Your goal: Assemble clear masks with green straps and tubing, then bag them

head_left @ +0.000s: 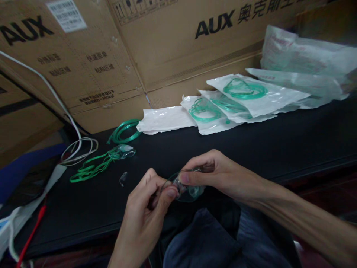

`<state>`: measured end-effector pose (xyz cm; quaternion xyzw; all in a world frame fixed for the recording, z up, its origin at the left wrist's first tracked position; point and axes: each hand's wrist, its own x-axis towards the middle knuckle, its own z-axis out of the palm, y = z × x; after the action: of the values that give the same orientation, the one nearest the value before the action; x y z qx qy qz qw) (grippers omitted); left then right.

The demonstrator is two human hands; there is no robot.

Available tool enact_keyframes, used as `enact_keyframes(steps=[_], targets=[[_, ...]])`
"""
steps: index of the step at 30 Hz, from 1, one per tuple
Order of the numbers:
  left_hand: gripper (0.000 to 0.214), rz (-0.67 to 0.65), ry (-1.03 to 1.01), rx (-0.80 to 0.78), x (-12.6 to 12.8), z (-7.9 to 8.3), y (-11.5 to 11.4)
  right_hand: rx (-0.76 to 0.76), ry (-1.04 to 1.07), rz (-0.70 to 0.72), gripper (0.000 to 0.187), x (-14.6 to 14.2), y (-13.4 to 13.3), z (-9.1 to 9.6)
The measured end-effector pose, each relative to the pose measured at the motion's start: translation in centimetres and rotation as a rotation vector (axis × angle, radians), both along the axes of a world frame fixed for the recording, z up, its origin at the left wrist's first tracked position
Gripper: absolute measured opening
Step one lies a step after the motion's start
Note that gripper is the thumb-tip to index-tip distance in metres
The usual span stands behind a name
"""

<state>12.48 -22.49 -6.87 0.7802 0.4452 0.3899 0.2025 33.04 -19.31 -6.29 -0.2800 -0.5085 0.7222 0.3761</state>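
Both hands hold a clear plastic oxygen mask just over the table's front edge. My left hand is closed on its left rim, thumb on top. With thumb and fingers, my right hand pinches the mask's upper edge. The fingers partly cover the mask, and I cannot make out the small part between the two thumbs. Left of my left hand, a small clear plastic piece lies on the black table. Beyond it rest a green elastic strap bunched with a clear fitting and a coil of green tubing.
White packets with green tubing line the back of the table, reaching clear bags at right. Large cardboard boxes stand behind. White cables, a power strip and a red cord are at left.
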Motion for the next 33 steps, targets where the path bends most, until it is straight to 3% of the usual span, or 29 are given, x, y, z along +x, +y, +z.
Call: enact_keyframes(steps=[11,19,22,27,30,33], targets=[[0.029,-0.027,-0.078,-0.048,0.1,0.0,0.1,0.025,-0.001,0.013,0.021,-0.1,-0.3,0.3],[0.023,-0.027,-0.138,-0.113,0.0,0.3,0.3,-0.044,0.048,-0.058,0.023,-0.2,-0.2,-0.1],[0.03,0.027,-0.178,-0.146,0.0,0.1,0.3,0.009,0.03,-0.124,0.024,-0.3,-0.1,-0.2],[0.037,0.134,-0.305,-0.242,-0.3,-0.5,0.2,0.047,0.092,-0.054,0.057,-0.8,0.0,-0.7],[0.049,0.165,-0.391,-0.249,-0.3,-0.8,0.1,0.051,0.061,-0.037,0.051,-0.8,0.0,-0.6],[0.036,0.254,-0.487,-0.209,-0.3,-1.0,0.3,0.054,0.002,-0.046,0.045,-0.6,-0.1,-0.2]])
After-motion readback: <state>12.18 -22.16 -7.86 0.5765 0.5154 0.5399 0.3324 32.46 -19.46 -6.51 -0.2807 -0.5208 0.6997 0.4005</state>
